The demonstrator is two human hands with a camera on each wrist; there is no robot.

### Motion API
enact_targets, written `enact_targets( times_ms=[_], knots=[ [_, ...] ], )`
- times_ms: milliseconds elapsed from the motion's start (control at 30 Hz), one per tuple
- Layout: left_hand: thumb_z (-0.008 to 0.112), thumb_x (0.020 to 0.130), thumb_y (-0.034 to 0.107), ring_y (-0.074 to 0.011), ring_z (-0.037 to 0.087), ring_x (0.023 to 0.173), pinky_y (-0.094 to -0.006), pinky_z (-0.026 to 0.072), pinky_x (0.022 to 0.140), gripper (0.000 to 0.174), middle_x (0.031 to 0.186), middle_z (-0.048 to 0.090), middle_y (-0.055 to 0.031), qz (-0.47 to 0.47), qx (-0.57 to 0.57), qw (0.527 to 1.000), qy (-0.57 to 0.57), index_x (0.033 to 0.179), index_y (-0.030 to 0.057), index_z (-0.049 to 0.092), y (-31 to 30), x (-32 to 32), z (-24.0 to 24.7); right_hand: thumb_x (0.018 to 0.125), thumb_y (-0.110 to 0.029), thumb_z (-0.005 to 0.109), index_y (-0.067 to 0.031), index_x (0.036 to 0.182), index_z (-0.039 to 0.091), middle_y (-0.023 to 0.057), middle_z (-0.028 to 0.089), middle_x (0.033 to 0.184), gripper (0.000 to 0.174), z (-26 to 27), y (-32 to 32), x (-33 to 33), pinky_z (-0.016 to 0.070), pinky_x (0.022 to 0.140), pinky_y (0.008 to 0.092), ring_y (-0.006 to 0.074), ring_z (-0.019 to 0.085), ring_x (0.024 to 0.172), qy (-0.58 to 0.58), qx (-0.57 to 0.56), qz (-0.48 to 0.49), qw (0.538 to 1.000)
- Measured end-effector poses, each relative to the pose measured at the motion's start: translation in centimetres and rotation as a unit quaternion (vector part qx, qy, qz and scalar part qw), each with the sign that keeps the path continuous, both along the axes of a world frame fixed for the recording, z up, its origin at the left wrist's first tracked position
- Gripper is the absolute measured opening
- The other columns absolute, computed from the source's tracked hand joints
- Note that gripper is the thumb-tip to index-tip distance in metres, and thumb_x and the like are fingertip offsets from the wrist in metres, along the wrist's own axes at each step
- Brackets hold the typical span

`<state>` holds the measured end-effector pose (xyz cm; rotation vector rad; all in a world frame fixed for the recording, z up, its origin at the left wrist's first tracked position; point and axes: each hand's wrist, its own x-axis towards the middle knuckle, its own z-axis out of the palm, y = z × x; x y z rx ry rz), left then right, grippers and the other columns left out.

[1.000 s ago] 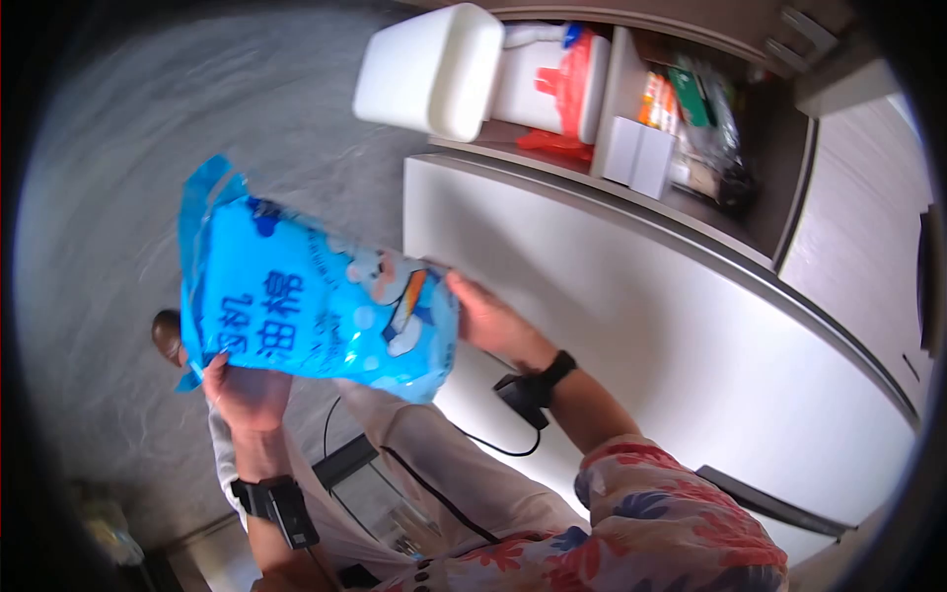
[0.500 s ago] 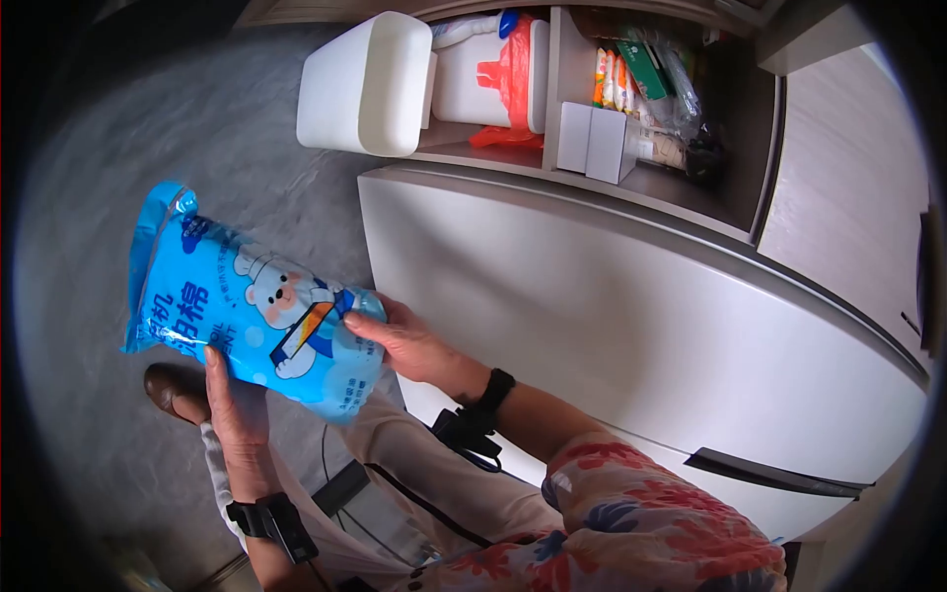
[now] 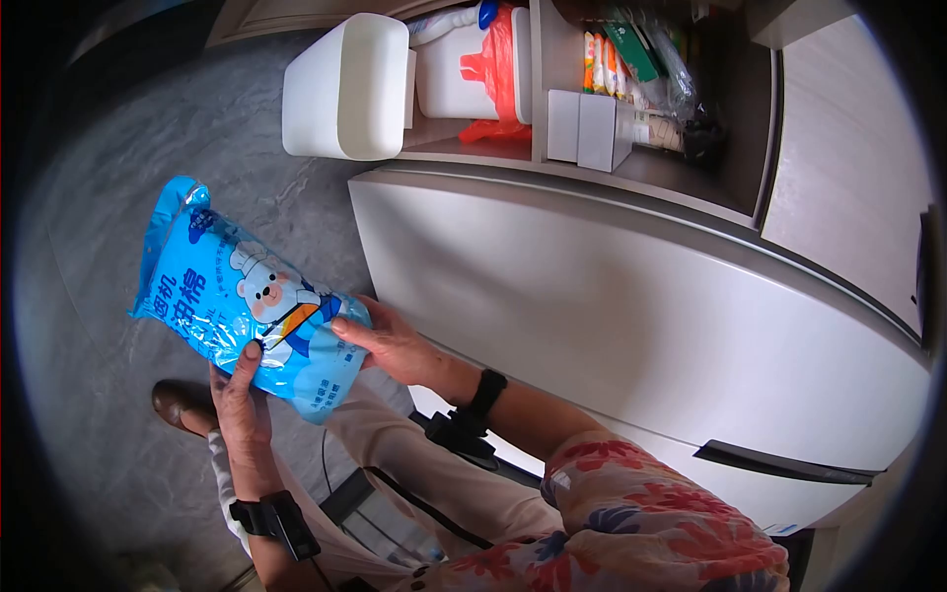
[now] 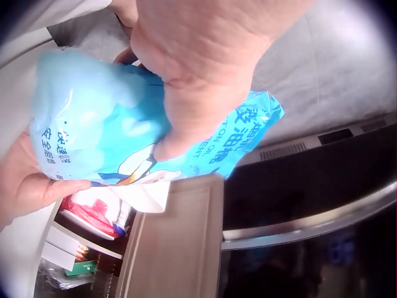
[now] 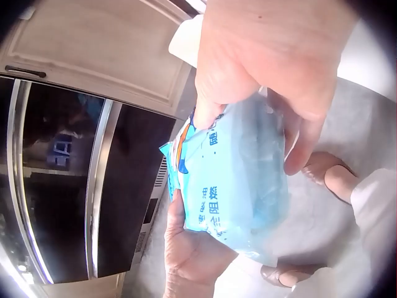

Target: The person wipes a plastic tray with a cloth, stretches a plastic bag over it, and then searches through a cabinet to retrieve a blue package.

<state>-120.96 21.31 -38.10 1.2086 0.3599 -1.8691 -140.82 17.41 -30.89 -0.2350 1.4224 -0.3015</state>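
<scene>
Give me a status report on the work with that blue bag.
Done: the cupboard door is open, shelves exposed. In hand: the left hand and right hand both grip the blue bag above the floor. Left: the bag rests on no shelf or surface, so setting it down is not yet done.

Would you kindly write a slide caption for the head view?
Left hand and right hand hold a blue bear-print bag above a grey floor.
</scene>
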Motion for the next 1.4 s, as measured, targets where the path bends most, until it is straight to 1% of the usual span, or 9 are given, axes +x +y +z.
enact_targets(
  times_ms=[233, 300, 433, 700, 767, 867, 967, 1067, 1400],
  knots=[
    [0.077, 0.071, 0.012, -0.0206, 0.053, 0.106, -0.0360, 0.0367, 0.096, 0.064, 0.115, 0.056, -0.0067, 0.006, -0.016, 0.997, -0.075, 0.125, 0.0052, 0.044, 0.1, -0.2, -0.4, 0.075, -0.053, 0.067, -0.0025, 0.135, 0.029, 0.0159, 0.048, 0.122, 0.087, -1.8, -1.5, -2.1, 0.0516, 0.075, 0.0392, 0.0279, 0.052, 0.108, 0.013, 0.009, 0.104, 0.994],
    [0.077, 0.071, 0.015, -0.0228, 0.054, 0.104, -0.0362, 0.0387, 0.094, 0.061, 0.114, 0.057, -0.0083, -0.015, -0.016, 0.995, -0.096, 0.123, 0.0034, 0.045, 0.1, 0.1, -0.3, 0.083, -0.044, 0.062, -0.0040, 0.137, 0.028, 0.0121, 0.047, 0.124, 0.075, -3.1, -2.1, -3.1, 0.0514, 0.074, 0.0348, 0.0227, 0.051, 0.110, 0.069, -0.036, 0.137, 0.988],
    [0.078, 0.070, 0.014, -0.0229, 0.055, 0.103, -0.0351, 0.0384, 0.094, 0.061, 0.112, 0.058, -0.0084, -0.010, -0.009, 0.996, -0.091, 0.121, 0.0028, 0.047, -0.2, 0.0, 0.3, 0.077, -0.045, 0.069, -0.0044, 0.137, 0.028, 0.0105, 0.046, 0.126, 0.083, -5.5, -4.0, -5.6, 0.0504, 0.070, 0.0375, 0.0224, 0.052, 0.107, 0.131, -0.040, 0.069, 0.988],
    [0.079, 0.069, 0.014, -0.0243, 0.054, 0.105, -0.0361, 0.0369, 0.097, 0.065, 0.115, 0.057, -0.0095, 0.007, -0.010, 0.997, -0.075, 0.123, 0.0025, 0.045, -0.4, 0.0, 0.2, 0.084, -0.043, 0.061, -0.0054, 0.136, 0.027, 0.0188, 0.042, 0.129, 0.072, -10.5, -12.5, -9.3, 0.0491, 0.077, 0.0468, 0.0300, 0.051, 0.111, 0.250, -0.006, -0.037, 0.968],
    [0.079, 0.069, 0.015, -0.0245, 0.054, 0.106, -0.0361, 0.0364, 0.097, 0.066, 0.115, 0.057, -0.0094, 0.011, -0.004, 0.997, -0.075, 0.123, 0.0024, 0.044, -0.5, 0.1, 0.0, 0.088, -0.041, 0.055, -0.0041, 0.136, 0.024, 0.0213, 0.040, 0.130, 0.068, -12.8, -13.9, -9.5, 0.0491, 0.079, 0.0477, 0.0322, 0.052, 0.110, 0.233, -0.006, -0.038, 0.972],
    [0.079, 0.069, 0.016, -0.0244, 0.053, 0.107, -0.0362, 0.0350, 0.099, 0.068, 0.115, 0.057, -0.0093, -0.003, 0.011, 0.997, -0.080, 0.124, 0.0021, 0.043, -0.3, 0.1, 0.2, 0.096, -0.033, 0.042, -0.0047, 0.137, 0.022, 0.0209, 0.039, 0.133, 0.054, -16.2, -14.7, -9.0, 0.0489, 0.082, 0.0480, 0.0333, 0.053, 0.110, 0.190, -0.028, -0.171, 0.966],
    [0.080, 0.068, 0.017, -0.0242, 0.052, 0.109, -0.0368, 0.0340, 0.099, 0.070, 0.116, 0.056, -0.0094, 0.001, 0.028, 0.996, -0.087, 0.124, 0.0016, 0.043, -0.2, 0.2, 0.1, 0.094, -0.018, 0.038, 0.0021, 0.118, 0.038, 0.0208, 0.054, 0.111, 0.031, -19.0, -15.3, -7.9, 0.0527, 0.073, 0.0431, 0.0304, 0.062, 0.092, 0.209, -0.063, -0.282, 0.934],
    [0.082, 0.066, 0.018, -0.0243, 0.051, 0.110, -0.0375, 0.0334, 0.100, 0.073, 0.117, 0.055, -0.0096, -0.010, 0.041, 0.995, -0.094, 0.125, 0.0014, 0.042, -0.4, 0.0, 0.2, 0.091, -0.010, 0.036, 0.0027, 0.111, 0.042, 0.0191, 0.059, 0.099, 0.024, -20.0, -15.7, -8.5, 0.0540, 0.068, 0.0400, 0.0295, 0.064, 0.083, 0.189, -0.049, -0.301, 0.933],
    [0.073, 0.074, 0.023, -0.0239, 0.051, 0.108, -0.0394, 0.0417, 0.090, 0.062, 0.117, 0.053, -0.0087, 0.006, 0.072, 0.984, -0.160, 0.125, 0.0062, 0.043, -0.9, -2.3, 0.8, 0.082, -0.010, 0.052, -0.0008, 0.100, 0.059, 0.0116, 0.065, 0.089, 0.022, -18.2, -11.2, 0.7, 0.0539, 0.053, 0.0293, 0.0206, 0.065, 0.073, 0.059, -0.080, -0.077, 0.992]
  ],
)
